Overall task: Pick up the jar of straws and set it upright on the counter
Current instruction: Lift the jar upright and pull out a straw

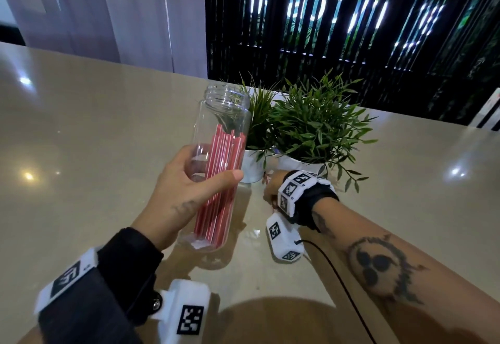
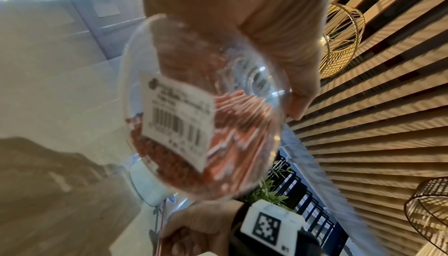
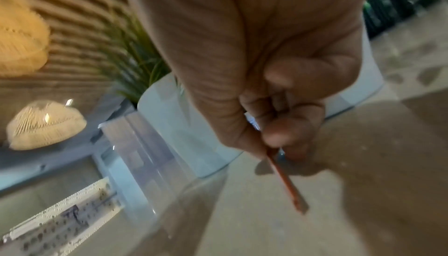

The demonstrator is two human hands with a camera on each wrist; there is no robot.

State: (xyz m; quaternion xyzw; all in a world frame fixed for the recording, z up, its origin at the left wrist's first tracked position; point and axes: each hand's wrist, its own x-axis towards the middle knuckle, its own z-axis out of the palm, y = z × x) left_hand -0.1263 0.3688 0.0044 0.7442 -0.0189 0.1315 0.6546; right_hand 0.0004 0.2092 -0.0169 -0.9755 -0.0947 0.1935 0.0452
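Observation:
A tall clear jar [image 1: 221, 138] with several red straws [image 1: 220, 181] inside hangs above the beige counter [image 1: 94, 141], tilted slightly with its open mouth up and away. My left hand [image 1: 186, 181] grips it round the middle. In the left wrist view the jar's base [image 2: 201, 110] with a barcode label fills the middle. My right hand [image 1: 272, 189] is low on the counter beside the white pots and pinches a single loose red straw [image 3: 286, 181].
Two green plants in white pots [image 1: 305, 138] stand just right of the jar, near the counter's far edge. A dark slatted screen [image 1: 351, 19] rises behind them. A black cable [image 1: 343, 289] runs along my right forearm.

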